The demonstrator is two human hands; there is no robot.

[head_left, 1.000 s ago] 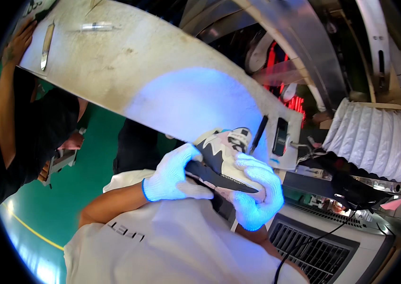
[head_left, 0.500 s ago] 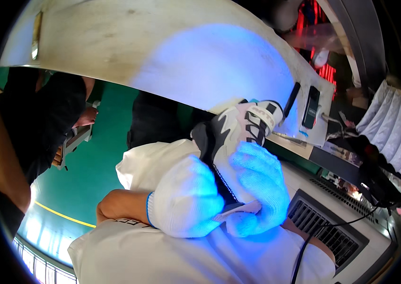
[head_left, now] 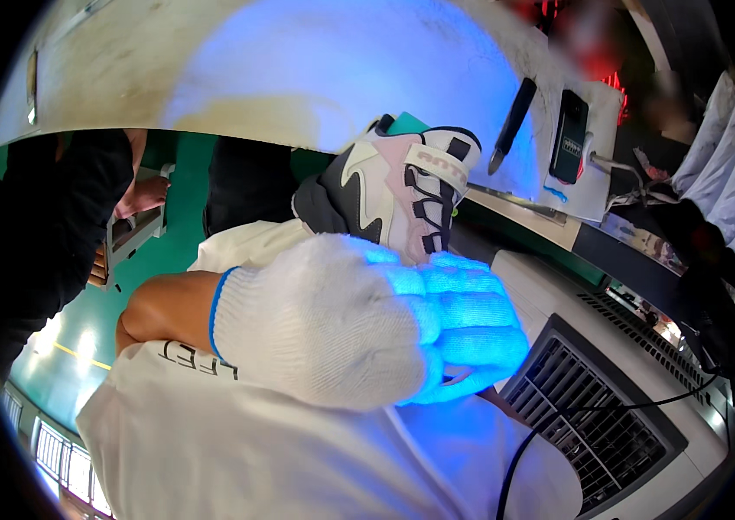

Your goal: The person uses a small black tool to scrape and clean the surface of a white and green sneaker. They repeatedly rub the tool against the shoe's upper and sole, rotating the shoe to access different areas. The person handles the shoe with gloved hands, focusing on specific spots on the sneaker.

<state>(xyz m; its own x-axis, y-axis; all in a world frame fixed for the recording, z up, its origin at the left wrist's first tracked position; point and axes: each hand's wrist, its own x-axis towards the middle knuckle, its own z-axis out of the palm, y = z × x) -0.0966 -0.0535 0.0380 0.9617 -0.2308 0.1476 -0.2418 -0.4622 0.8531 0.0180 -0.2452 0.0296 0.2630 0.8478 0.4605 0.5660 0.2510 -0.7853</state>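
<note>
A sneaker (head_left: 372, 186) in white, pink and black, with black laces, a strap and teal material in its opening, sits tilted in front of my body. Its heel end reaches the table edge, and its toe end is covered by gloved hands. My left hand (head_left: 324, 325), in a white knit glove with a blue cuff, lies across that toe end, closed on it. At its right, gloved fingers glow blue under the light. My right hand overlaps with the left there, mostly hidden, so its grip cannot be made out.
A pale worktable (head_left: 125, 95) stretches ahead under a blue light patch. On it lie a black-handled pointed tool (head_left: 513, 126) and a black handheld device (head_left: 569, 136). A vented machine (head_left: 597, 416) with a cable (head_left: 575, 412) stands at right. Another person (head_left: 64, 225) sits at left.
My left hand has swung right and forward over the sneaker's toe end, covering much of my right hand. The sneaker has shifted left and away, and the view has turned a little.
</note>
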